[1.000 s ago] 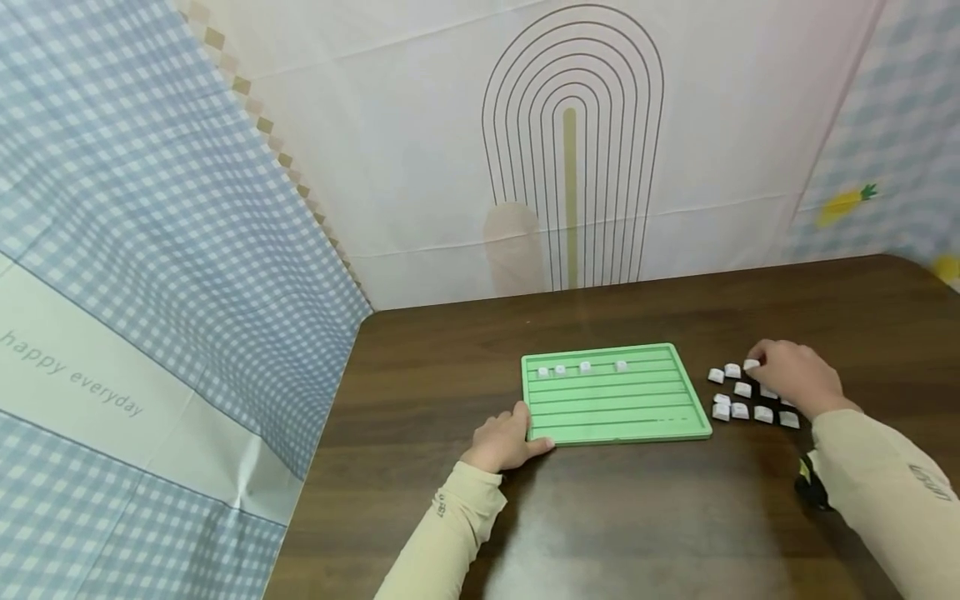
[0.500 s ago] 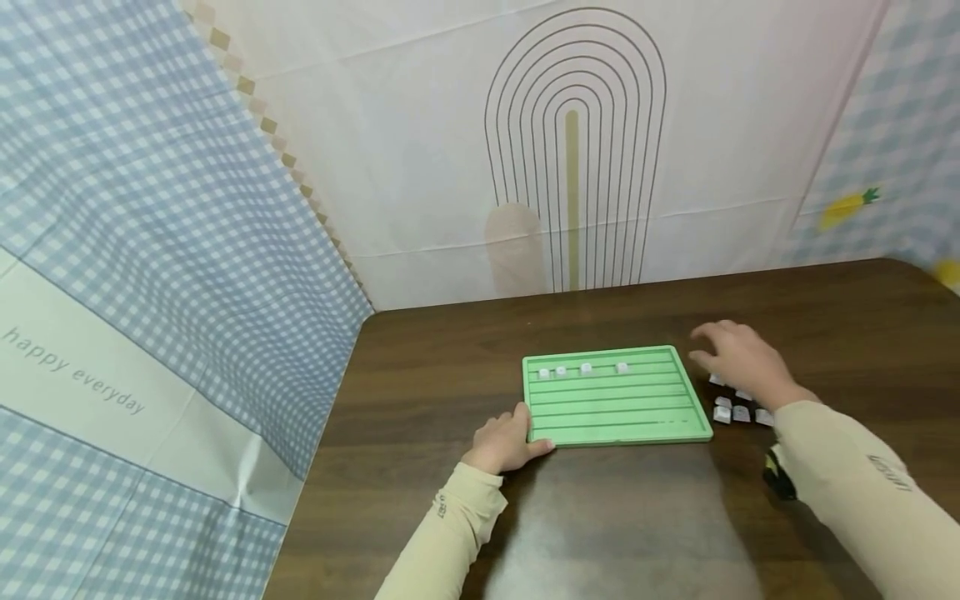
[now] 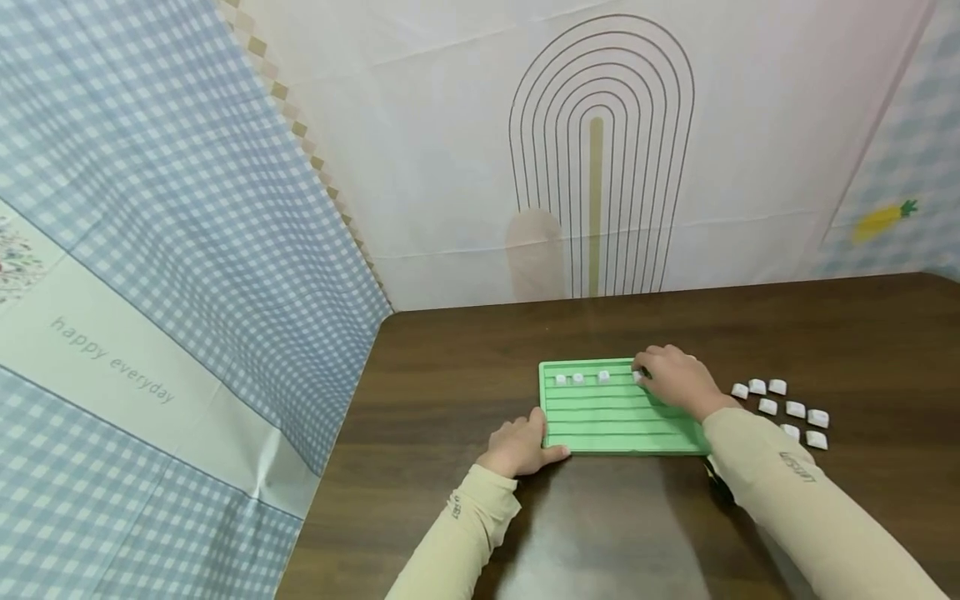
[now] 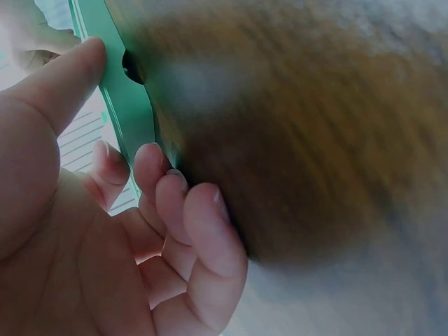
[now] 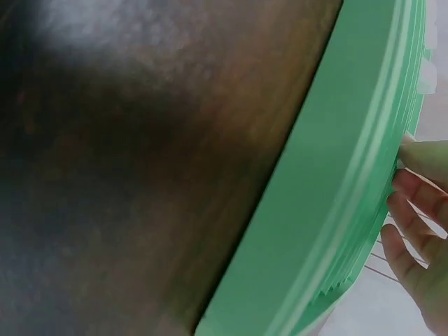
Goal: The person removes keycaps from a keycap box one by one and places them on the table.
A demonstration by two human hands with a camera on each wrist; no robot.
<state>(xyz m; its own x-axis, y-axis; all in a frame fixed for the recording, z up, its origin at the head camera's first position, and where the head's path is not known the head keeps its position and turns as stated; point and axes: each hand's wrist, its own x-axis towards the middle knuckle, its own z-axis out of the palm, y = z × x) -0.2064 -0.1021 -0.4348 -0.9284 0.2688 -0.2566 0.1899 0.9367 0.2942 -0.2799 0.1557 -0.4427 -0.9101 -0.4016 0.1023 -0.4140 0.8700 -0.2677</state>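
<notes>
From the head camera, I see one flat, rectangular, green plastic tray point(image 3: 600, 427) on one dark brown wood-grain desk point(image 3: 600, 517), in from the far edge. Three small square white keycaps point(image 3: 603, 377) sit along the tray's far edge towards its far-left corner; another white keycap point(image 3: 637, 377) shows at the fingertips of my right hand point(image 3: 678, 383). I count eight loose white keycaps point(image 3: 795, 409) off the tray's right edge; my sleeve point(image 3: 772, 475) may cover others. My left hand point(image 3: 516, 446) grips the near-left corner.

My left wrist view adds a dark half-round spot point(image 4: 131, 66) on the tray's outer wall, beside my thumb.

My right wrist view alone shows a white sliver point(image 5: 400, 164) pinched between thumb and finger, apparently a keycap.
</notes>
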